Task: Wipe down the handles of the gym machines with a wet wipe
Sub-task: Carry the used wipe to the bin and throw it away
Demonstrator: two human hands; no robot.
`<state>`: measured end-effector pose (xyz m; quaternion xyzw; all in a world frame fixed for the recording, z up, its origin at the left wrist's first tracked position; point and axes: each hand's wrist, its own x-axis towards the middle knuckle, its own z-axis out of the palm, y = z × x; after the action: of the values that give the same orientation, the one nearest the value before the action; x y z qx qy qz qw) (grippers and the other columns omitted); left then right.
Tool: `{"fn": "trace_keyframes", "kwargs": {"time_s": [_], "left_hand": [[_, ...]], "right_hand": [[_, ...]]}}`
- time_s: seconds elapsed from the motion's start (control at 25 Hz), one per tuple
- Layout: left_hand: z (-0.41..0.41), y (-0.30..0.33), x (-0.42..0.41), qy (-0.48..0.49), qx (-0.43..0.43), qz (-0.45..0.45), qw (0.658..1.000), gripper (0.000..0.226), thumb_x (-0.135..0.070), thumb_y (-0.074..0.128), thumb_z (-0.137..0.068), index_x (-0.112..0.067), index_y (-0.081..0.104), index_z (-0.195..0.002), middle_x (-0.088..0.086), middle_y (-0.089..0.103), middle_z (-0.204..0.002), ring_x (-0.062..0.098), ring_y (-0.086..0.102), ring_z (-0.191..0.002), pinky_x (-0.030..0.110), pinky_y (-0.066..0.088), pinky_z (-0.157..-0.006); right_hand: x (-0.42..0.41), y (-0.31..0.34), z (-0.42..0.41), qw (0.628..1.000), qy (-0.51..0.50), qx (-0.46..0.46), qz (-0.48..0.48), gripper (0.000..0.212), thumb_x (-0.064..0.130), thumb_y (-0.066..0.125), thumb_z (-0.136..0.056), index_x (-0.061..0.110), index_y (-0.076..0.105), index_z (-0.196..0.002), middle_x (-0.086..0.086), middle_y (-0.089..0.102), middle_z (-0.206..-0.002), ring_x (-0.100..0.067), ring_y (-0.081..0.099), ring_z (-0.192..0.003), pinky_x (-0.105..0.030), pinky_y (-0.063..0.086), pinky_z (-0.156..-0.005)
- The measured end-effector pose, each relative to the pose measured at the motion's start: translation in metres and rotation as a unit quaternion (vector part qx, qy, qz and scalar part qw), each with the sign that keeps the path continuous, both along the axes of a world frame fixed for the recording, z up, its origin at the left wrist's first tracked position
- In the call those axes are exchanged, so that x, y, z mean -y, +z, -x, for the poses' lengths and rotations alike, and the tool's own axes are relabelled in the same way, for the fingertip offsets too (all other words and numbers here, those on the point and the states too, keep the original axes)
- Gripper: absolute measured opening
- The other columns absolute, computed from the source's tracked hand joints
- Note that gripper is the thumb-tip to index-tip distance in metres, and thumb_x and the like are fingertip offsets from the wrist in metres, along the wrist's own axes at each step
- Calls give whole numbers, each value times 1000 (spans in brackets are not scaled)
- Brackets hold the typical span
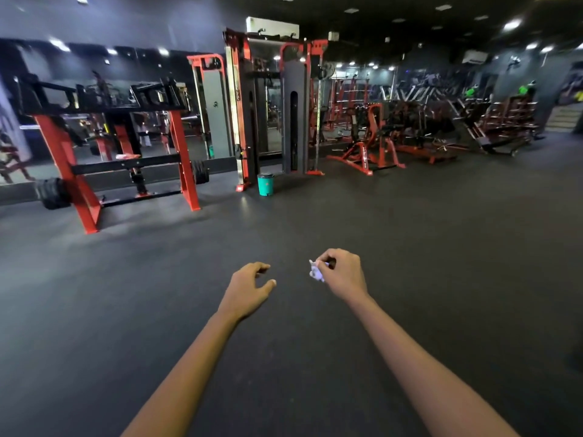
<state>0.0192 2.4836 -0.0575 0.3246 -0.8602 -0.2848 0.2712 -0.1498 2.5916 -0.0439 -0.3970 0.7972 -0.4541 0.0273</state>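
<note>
From the head view, I am reaching both arms out over the dark floor [441, 247], my right hand [342, 274] pinching a crumpled wet wipe [316, 271] at its fingertips, my left hand [250, 288] hanging loosely curled, holding nothing, gym machines [268, 105] standing well apart ahead.

A gym: red weight machines [366, 140], a cable tower [271, 105], dark rubber floor [441, 247].
</note>
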Motion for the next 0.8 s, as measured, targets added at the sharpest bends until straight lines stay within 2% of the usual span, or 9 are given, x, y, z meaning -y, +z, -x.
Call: {"fn": "trace_keyframes", "kwargs": {"time_s": [0.12, 0.24, 0.32, 0.52, 0.68, 0.8], "left_hand": [[63, -10, 72, 7, -15, -4, 1000, 37, -17, 65, -86, -5, 59, -120, 9, 62, -120, 19, 57, -110, 22, 38, -93], [127, -15, 138, 18, -17, -6, 1000, 38, -18, 64, -87, -5, 57, -122, 9, 61, -121, 19, 56, -111, 24, 39, -95], [173, -11, 184, 22, -15, -14, 1000, 39, -18, 63, -88, -5, 56, -123, 9, 60, -122, 19, 55, -113, 25, 39, -96], [275, -5, 287, 32, -15, -12, 999, 39, -19, 63, -88, -5, 56, -124, 9, 60, -123, 18, 55, -114, 25, 39, -98], [359, -21, 380, 31, -8, -18, 999, 39, -19, 64, -87, -6, 57, -123, 9, 60, -123, 19, 54, -115, 24, 38, -97], [417, -33, 456, 28, -17, -11, 999, 39, -19, 64, -87, -6, 57, -123, 9, 60, -123, 18, 55, -115, 25, 39, -98]], "right_hand": [[72, -10, 62, 1000, 2, 5, 8, 13, 11, 59, -78, 13, 69, -70, 19, 57, -59, 5, 55, -57, -21, 47, -59], [139, -16, 130, 1000, 21, -1, 9, 14, 6, 57, -78, 9, 68, -69, 18, 56, -55, 11, 55, -54, -7, 39, -51], [186, -12, 183, 999, 37, -16, -5, 15, 2, 56, -78, 7, 68, -69, 16, 55, -57, 13, 54, -55, -4, 38, -51], [298, -4, 292, 998, 38, -46, 1, 14, 3, 58, -79, 6, 68, -71, 2, 59, -72, -9, 54, -66, -12, 34, -56], [391, -20, 369, 998, 44, -46, -13, 13, 1, 57, -77, 5, 66, -70, 0, 59, -73, -9, 51, -63, -7, 37, -55], [461, -30, 425, 998, 40, -52, -26, 13, 7, 58, -79, 10, 66, -70, 3, 61, -75, -9, 55, -66, -14, 40, -56]]}}
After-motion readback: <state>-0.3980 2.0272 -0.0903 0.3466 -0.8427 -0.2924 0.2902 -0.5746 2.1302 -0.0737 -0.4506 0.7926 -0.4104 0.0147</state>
